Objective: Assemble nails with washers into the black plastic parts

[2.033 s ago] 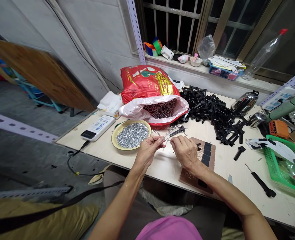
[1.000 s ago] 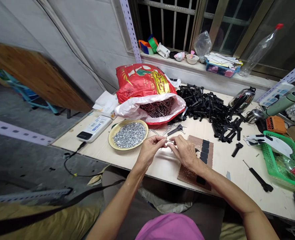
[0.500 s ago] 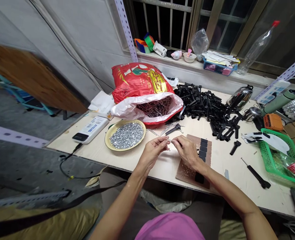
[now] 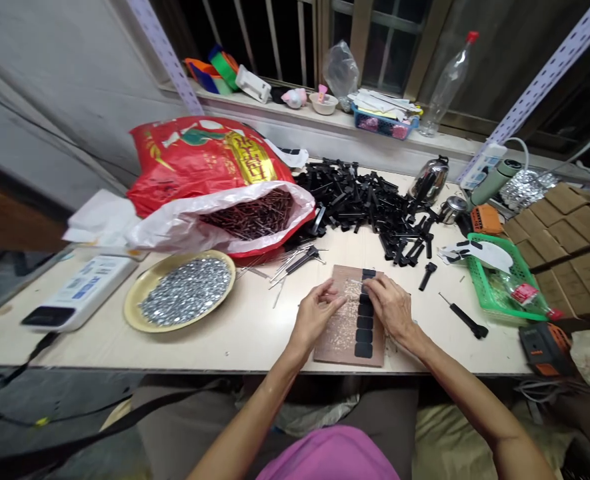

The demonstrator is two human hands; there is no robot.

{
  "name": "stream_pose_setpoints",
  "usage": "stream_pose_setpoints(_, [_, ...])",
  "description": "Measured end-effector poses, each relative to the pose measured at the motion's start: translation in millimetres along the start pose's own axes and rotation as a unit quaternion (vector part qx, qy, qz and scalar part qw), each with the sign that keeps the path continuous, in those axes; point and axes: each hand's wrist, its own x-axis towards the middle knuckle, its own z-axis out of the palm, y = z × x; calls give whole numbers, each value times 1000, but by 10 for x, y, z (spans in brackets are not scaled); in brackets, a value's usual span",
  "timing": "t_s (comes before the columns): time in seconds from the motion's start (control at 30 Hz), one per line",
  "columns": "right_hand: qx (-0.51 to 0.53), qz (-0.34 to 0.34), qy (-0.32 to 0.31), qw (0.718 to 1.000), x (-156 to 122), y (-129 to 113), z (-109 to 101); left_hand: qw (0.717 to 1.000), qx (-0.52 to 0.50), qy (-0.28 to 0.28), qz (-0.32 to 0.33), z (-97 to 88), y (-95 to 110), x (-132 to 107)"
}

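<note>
A brown board (image 4: 331,350) lies near the table's front edge, scattered with pale crumbs and carrying a column of black rounded pads (image 4: 363,335). Over its upper right part, my right hand (image 4: 393,308) pinches a thin, shiny metal pin (image 4: 355,281) that sticks out to the left of the fingertips. My left hand (image 4: 317,319) hovers at the board's left side, thumb and fingers apart, with nothing visible between them. Behind it, several thin metal rods (image 4: 282,267) and one black-handled piece (image 4: 302,260) rest on the table.
At left stands a yellow plate (image 4: 131,313) of small silvery pieces. Behind it, a red bag (image 4: 185,173) spills open, full of dark screws. A heap of black plastic parts (image 4: 359,200) covers the back. A green basket (image 4: 479,283) and a black-handled tool (image 4: 467,320) are at right.
Both hands have moved from the table beside the plate onto the board and come apart. The right hand now holds the pin above the pads. My view has swung to the right.
</note>
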Motion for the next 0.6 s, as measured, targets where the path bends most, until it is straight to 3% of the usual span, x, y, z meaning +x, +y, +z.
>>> stream_pose_setpoints(0.07, [0, 21, 0, 1000, -28, 271, 31, 990, 122, 26, 60, -48, -147, 3])
stream_pose_setpoints(0.13, [-5, 37, -9, 999, -31, 502, 82, 962, 237, 41, 128, -127, -290, -8])
stream_pose_setpoints(0.23, [-15, 30, -40, 999, 8, 730, 156, 920, 341, 14, 194, -207, -469, -60])
stream_pose_setpoints(0.37, [-8, 11, -71, 997, 107, 877, 214, 890, 388, -20, 237, -184, -647, -140])
stream_pose_setpoints(0.6, [21, -14, -87, 996, 165, 951, 298, 871, 409, -1, 271, -168, -805, -167])
